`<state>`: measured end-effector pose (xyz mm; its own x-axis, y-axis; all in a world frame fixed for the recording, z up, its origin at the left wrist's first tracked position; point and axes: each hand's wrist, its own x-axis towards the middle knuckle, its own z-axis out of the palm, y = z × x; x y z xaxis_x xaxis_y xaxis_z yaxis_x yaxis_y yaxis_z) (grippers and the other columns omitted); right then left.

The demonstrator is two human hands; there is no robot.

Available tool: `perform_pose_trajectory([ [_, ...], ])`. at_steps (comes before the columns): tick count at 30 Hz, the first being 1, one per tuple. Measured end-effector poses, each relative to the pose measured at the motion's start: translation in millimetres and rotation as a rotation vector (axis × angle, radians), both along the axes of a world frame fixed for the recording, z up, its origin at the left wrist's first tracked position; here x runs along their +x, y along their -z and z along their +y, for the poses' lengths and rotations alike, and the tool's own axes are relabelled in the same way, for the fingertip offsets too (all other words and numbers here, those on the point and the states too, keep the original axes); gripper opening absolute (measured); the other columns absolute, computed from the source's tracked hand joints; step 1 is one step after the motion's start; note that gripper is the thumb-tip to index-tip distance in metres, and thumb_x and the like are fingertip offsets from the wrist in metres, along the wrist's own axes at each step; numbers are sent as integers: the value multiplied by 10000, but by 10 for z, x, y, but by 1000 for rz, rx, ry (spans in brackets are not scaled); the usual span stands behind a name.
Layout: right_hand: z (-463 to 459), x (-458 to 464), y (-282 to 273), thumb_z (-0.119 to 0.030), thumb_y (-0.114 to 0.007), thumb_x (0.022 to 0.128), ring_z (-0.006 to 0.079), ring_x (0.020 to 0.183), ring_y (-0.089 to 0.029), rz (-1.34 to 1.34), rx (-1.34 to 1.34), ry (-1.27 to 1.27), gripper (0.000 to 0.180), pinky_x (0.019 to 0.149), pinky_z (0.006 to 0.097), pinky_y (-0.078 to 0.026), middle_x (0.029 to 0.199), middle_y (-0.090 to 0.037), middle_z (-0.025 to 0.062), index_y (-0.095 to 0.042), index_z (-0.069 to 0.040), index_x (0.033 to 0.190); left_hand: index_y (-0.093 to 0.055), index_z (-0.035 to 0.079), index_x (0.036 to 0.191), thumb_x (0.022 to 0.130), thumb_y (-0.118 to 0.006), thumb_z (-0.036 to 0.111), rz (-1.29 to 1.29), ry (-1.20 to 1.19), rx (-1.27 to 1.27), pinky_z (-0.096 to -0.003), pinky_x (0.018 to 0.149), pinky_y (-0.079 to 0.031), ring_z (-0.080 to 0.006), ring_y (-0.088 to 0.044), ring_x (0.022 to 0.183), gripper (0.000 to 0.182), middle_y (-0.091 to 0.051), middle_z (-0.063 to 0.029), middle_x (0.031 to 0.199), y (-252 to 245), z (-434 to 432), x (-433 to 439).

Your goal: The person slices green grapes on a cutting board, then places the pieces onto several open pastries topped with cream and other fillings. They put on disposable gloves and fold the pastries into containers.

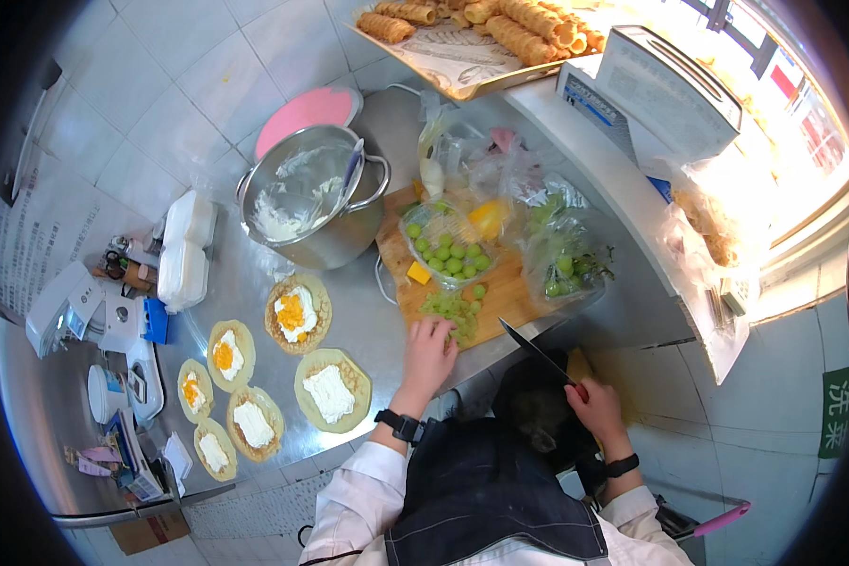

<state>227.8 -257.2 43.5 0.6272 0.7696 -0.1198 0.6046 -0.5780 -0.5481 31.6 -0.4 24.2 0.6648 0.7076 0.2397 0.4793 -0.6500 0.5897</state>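
Note:
On the wooden cutting board (513, 301), the fingers of my left hand (430, 354) touch the edge of a heap of chopped green grapes (449, 308). My right hand (598, 410) grips a kitchen knife (538, 350) by its handle, its blade pointing towards the board and off its front edge. Whole green grapes (456, 258) fill a clear plastic container behind the heap, with a yellow mango piece (418, 273) beside it. To the left lie several round pancakes (332, 419) topped with white cream; some also carry diced orange fruit (291, 311).
A steel pot (325, 240) with cream and a spatula stands behind the pancakes. Bagged grapes (566, 272) lie at the board's right. White foam boxes (184, 251) and a kitchen scale (145, 382) are at the left. A tray of rolled pastries (460, 74) sits at the back.

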Motion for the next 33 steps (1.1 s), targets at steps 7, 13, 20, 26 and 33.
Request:
perform_pose_trajectory([
  [7,-186,-44,31,-348,-665,847,390,626,-601,14,38,142,315,566,469,-458,640,-607,160,-604,-66,718,-660,115,943,718,-704,193,234,22,244,-396,810,-383,-270,-549,990,242,-603,-77,957,-69,224,615],
  [13,-228,-91,-104,-386,-648,853,365,633,-623,-113,25,90,313,567,461,-477,659,-629,140,-616,-96,739,-647,90,1012,763,-693,162,26,22,160,-404,826,-401,-276,-559,974,263,-609,-96,974,-118,181,582],
  [20,339,-361,-158,-417,-614,865,315,572,-632,-248,-44,-282,311,500,427,-496,645,-640,91,-596,-128,751,-653,66,1033,781,-692,92,-187,-235,-385,-370,764,-497,-279,-590,841,257,-600,-121,903,-245,-182,-454],
  [26,933,-327,-59,-430,-585,878,305,534,-638,-342,-96,-345,349,495,426,-519,607,-634,103,-595,-118,722,-601,55,1023,773,-689,85,-48,-160,-138,-402,765,-492,-308,-588,824,267,-602,-118,882,116,-65,-499],
  [33,829,-220,-205,-409,-638,840,283,522,-627,-504,-44,-394,316,479,408,-505,597,-610,79,-575,-131,703,-591,77,992,752,-679,57,-152,-113,-173,-418,773,-488,-322,-583,869,256,-610,-126,903,226,74,-345],
])
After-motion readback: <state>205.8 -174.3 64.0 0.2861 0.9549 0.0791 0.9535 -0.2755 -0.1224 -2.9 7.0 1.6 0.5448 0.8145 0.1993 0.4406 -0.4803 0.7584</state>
